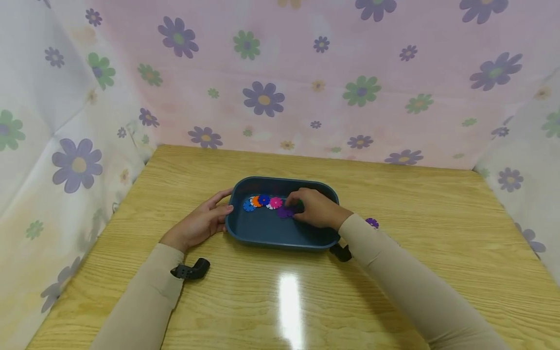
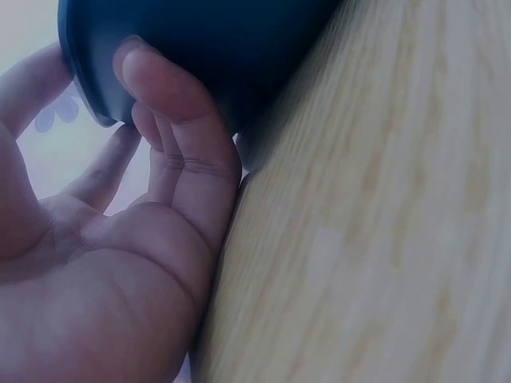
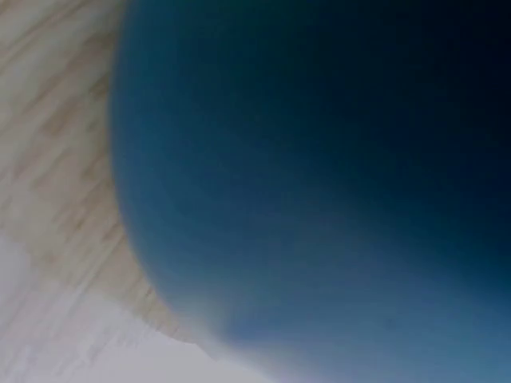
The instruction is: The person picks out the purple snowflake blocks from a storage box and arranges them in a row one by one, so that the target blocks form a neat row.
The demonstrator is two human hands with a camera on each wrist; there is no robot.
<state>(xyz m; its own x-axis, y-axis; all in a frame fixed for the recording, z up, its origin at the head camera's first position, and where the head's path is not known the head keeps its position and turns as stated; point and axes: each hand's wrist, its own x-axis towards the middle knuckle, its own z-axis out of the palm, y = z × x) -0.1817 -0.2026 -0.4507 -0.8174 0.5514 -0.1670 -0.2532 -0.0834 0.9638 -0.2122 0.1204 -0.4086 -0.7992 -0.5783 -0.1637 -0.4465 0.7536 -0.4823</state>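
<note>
The left hand [image 1: 199, 226] grips the left end of the blue tub [image 1: 262, 229]; only the left wrist view shows fingers bent against its outer wall. Inside the tub, the right hand [image 1: 320, 209] reaches to a purple notched disc [image 1: 283, 212], whether pinching I cannot tell, beside multicoloured notched discs [image 1: 264, 200]. The head view alone shows another purple disc [image 1: 372, 222] right of the tub.

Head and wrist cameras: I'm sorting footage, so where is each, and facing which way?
Head: on the head, facing forward and down at the tub and table; left hand, right hand and sleeves show.
Left wrist: on that wrist, facing the tub's end; the left hand shows.
Right wrist: on that wrist, facing the tub closely, blurred; no hand shows.
Head and left wrist share the left hand, tub, table.
</note>
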